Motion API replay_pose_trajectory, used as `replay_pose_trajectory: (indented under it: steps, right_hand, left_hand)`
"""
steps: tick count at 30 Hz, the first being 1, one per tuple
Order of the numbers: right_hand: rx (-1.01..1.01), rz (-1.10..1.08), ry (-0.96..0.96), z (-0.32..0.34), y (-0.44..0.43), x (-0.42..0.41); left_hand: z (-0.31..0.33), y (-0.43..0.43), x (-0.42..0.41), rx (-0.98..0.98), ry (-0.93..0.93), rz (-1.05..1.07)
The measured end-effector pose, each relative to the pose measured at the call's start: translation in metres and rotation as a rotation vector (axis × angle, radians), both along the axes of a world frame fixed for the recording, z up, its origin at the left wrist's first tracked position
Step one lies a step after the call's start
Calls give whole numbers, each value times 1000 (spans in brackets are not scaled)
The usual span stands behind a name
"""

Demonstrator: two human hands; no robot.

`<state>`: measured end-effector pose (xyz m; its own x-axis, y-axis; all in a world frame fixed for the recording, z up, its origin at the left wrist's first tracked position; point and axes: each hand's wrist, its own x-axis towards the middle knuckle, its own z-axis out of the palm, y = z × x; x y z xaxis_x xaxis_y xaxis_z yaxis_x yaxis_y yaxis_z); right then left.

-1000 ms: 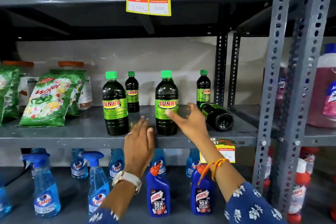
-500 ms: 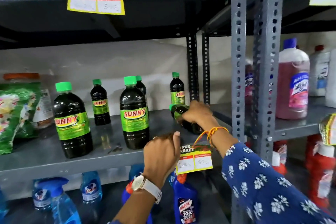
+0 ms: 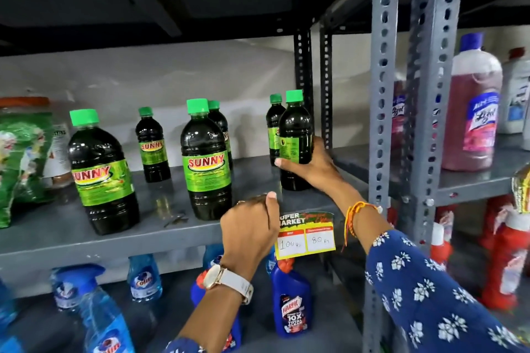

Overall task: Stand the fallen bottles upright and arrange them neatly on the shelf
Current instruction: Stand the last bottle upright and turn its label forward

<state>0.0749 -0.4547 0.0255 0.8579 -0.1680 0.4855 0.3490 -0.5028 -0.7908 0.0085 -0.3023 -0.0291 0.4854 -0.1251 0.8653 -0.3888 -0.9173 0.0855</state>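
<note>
One bottle (image 3: 295, 135) upright, grasped by right hand (image 3: 311, 167) at centre-right on shelf (image 3: 160, 233).
Seat base flat, label forward, then release; left hand (image 3: 249, 228) rests clenched on shelf edge.

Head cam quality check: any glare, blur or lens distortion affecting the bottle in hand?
Head view: the small bottle in the right hand is fairly sharp, with soft highlights on its shoulder; its label faces away. Wide-angle bend shows in the shelf upright. Edges are softer: the spray bottles at lower left are blurred. The underside of the upper shelf is dark.
</note>
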Motion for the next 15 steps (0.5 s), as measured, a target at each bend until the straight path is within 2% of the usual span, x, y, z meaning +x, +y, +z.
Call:
replay_pose_trajectory:
  steps: [4,10,15]
  right_hand:
    - [-53,-38,1,-1,-2,-2]
    - [34,91,27,-2,-4,-1]
    - [7,59,15,-3,-4,1]
  left_hand:
    - [-2,-1,2,-59,-16,-30]
    - [-5,0,3,-57,-15,-46]
    - [-4,0,3,-81,-18,-26]
